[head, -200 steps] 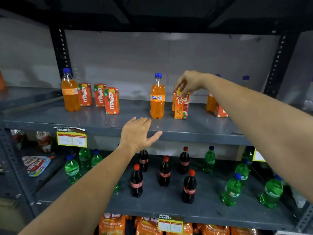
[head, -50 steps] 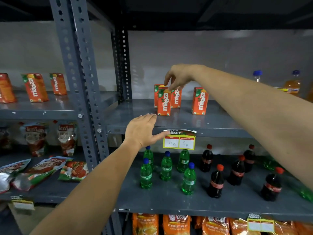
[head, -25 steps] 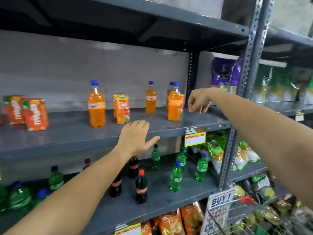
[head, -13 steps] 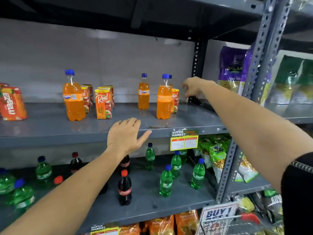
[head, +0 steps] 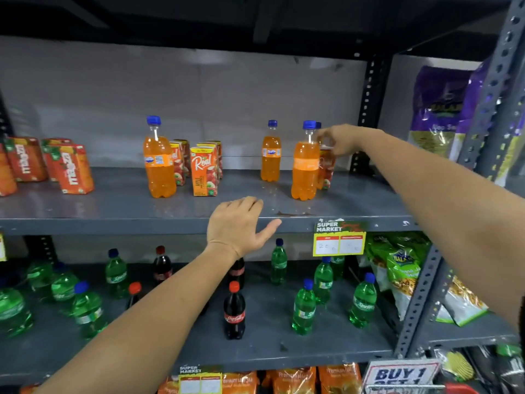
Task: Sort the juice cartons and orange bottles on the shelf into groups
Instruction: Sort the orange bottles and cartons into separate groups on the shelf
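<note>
Head view: right hand pinches top of juice carton behind orange bottle, prob. to regroup; left hand released, steadying on shelf.

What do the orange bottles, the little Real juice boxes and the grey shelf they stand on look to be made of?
Blue-capped orange bottle: probably clear glossy plastic, since the drink shows through. Orange Real juice carton: likely coated printed paperboard, with sharp folded edges and a slight sheen. Grey shelf: apparently painted metal, smooth and faintly reflective, with perforated steel uprights.
</note>
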{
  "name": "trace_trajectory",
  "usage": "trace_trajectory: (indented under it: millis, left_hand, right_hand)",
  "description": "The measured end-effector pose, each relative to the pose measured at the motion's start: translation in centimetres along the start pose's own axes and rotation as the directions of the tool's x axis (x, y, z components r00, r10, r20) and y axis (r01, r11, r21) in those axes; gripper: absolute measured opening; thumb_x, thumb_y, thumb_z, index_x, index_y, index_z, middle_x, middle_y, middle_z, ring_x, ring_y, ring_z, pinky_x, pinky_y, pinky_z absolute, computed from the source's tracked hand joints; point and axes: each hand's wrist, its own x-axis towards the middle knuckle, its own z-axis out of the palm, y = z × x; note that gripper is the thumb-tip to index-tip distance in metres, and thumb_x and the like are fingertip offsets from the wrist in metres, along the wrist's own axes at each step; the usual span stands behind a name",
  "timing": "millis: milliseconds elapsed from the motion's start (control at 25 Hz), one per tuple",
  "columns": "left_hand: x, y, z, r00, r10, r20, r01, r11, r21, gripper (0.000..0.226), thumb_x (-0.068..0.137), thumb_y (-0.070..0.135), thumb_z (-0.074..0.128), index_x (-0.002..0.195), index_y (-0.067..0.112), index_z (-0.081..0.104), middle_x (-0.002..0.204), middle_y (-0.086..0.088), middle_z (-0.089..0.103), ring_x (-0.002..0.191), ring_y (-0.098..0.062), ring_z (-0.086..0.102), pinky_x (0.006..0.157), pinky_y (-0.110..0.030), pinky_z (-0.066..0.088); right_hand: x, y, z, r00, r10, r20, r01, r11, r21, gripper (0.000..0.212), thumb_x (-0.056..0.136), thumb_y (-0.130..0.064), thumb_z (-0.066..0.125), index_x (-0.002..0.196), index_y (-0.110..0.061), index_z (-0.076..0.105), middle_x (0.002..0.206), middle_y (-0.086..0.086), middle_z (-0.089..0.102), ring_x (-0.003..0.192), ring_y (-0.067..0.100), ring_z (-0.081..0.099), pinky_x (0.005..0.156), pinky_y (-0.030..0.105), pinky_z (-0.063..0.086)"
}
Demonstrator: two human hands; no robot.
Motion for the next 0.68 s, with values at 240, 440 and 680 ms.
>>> trace_trajectory:
  millis: [240, 440, 680]
  left_hand:
    - [-0.3, -0.3, -1.0, 0.996, 0.016, 0.083, -0.008, 0.995, -0.099, 0.063, 0.086, 0.062, 0.033, 0.106, 0.01, 0.063, 0.099, -0.004, 0.068, 0.088, -0.024, 0.064, 0.075, -0.037, 0.047]
    - [-2.3, -3.2, -1.6, 0.995, 0.082, 0.051, -0.072, 0.981, -0.18, 0.062, 0.088, 0.057, 0.038, 0.116, 0.007, 0.06, 0.113, -0.007, 0.066, 0.109, -0.027, 0.058, 0.086, -0.043, 0.047]
    - [-5.7, -9.8, -3.6, 0.997, 0.01, 0.079, 0.004, 0.984, -0.176, 0.065, 0.089, 0.058, 0.033, 0.121, 0.007, 0.059, 0.122, -0.009, 0.063, 0.121, -0.028, 0.051, 0.1, -0.051, 0.039]
  right_hand:
    - [-2.2, -0.6, -1.5, 0.997, 0.041, 0.068, -0.038, 0.998, -0.055, 0.053, 0.081, -0.017, 0.07, 0.129, -0.021, 0.048, 0.12, 0.008, 0.053, 0.093, 0.022, 0.052, 0.088, 0.035, 0.043]
    - [-3.7, -1.2, -3.3, 0.978, 0.096, 0.184, -0.102, 0.994, 0.025, 0.037, 0.08, -0.013, 0.072, 0.111, -0.029, 0.057, 0.103, 0.006, 0.057, 0.08, 0.02, 0.059, 0.063, 0.027, 0.049]
    - [-5.0, -5.7, -4.3, 0.929, 0.265, 0.26, -0.299, 0.949, 0.102, 0.021, 0.082, -0.008, 0.069, 0.097, -0.022, 0.061, 0.114, 0.012, 0.059, 0.09, 0.026, 0.06, 0.063, 0.03, 0.051]
